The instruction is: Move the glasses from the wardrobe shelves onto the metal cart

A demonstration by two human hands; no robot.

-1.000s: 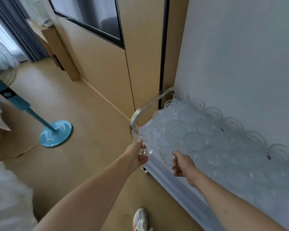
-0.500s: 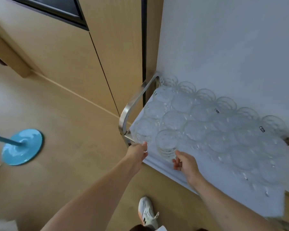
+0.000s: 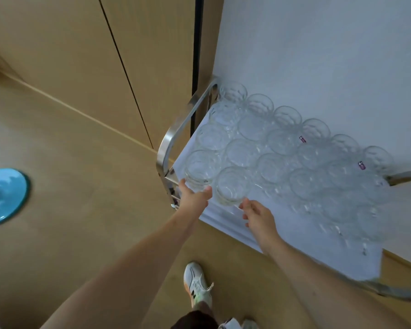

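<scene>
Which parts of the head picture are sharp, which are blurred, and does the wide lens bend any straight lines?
Head view: the two clear glasses by the hands, the left-hand glass and the right-hand glass, are fairly sharp; the clear glasses at the cart's right end smear into the white cloth; the black door gap leans instead of standing vertical; lighting is soft and even, without hard shadows.

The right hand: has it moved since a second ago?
Yes. The right hand has drawn back from its glass, nearer the cart's front edge.

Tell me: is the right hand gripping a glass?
No: the right hand lies open just short of the nearest glass, fingers relaxed, holding nothing.
</scene>
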